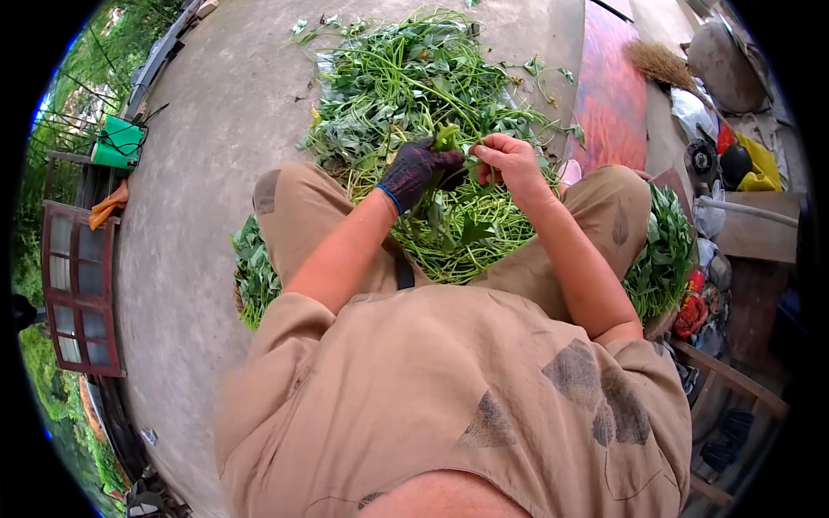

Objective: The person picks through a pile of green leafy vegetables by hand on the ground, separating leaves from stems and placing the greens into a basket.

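My left hand (421, 173) wears a dark glove with a blue cuff and is closed around a bunch of green leafy stems (446, 138). Leaves from this bunch hang below the glove. Close beside it, my bare right hand (509, 166) has thumb and forefinger pinched together at a thin stem by the bunch. Beyond both hands spreads a large heap of leafy vines (397, 78). Between my legs lies a pile of green stems (466, 246), mostly stripped of large leaves. More leafy greens stand at my left side (257, 272) and at my right side (663, 250).
Concrete floor (181, 216) stretches to the left, where a green container (117, 141) and a dark red window frame (84, 289) stand. On the right are a reddish board (609, 95), a broom (661, 62), a yellow cloth (760, 164) and a wooden frame (725, 375).
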### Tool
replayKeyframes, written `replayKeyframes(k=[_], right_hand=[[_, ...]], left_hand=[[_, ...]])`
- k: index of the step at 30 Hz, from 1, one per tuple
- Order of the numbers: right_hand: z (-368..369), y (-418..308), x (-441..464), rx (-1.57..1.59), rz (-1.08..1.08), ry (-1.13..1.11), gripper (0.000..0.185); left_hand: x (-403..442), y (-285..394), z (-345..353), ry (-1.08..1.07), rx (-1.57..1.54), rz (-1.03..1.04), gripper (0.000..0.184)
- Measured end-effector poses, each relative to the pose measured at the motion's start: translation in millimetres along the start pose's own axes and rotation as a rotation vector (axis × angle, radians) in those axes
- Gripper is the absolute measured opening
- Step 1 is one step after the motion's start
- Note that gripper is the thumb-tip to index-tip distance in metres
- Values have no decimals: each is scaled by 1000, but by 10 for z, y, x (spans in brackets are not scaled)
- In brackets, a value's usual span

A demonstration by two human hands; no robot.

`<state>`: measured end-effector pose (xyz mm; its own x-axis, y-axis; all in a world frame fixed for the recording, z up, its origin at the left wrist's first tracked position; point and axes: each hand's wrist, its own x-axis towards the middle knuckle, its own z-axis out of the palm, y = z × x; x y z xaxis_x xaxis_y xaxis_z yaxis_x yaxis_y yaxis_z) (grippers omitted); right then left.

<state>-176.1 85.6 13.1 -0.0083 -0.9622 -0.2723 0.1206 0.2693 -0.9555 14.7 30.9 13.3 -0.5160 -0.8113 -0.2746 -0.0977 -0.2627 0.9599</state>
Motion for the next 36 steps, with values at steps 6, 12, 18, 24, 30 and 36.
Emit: replayKeyframes(k=[6, 12, 18, 24, 30, 36], right_hand=[[-30, 36, 11, -15, -40, -77, 33], [35, 4, -45, 14, -12, 5, 52], [-195, 29, 1, 77, -43, 93, 51], [-48, 147, 84, 174, -3, 106, 29], [-196, 233, -3, -874, -446, 17, 17], [49, 293, -97, -1416, -547, 281, 14]], left_hand=[[-31, 18, 40, -129, -104, -202, 29], [24, 36, -3, 109, 72, -180, 29], [255, -189, -612, 131, -375, -130, 22], [-72, -218, 98, -278, -18, -121, 26], [-46, -131, -168, -91, -209, -160, 23], [-2, -179, -167, -61, -180, -266, 22]])
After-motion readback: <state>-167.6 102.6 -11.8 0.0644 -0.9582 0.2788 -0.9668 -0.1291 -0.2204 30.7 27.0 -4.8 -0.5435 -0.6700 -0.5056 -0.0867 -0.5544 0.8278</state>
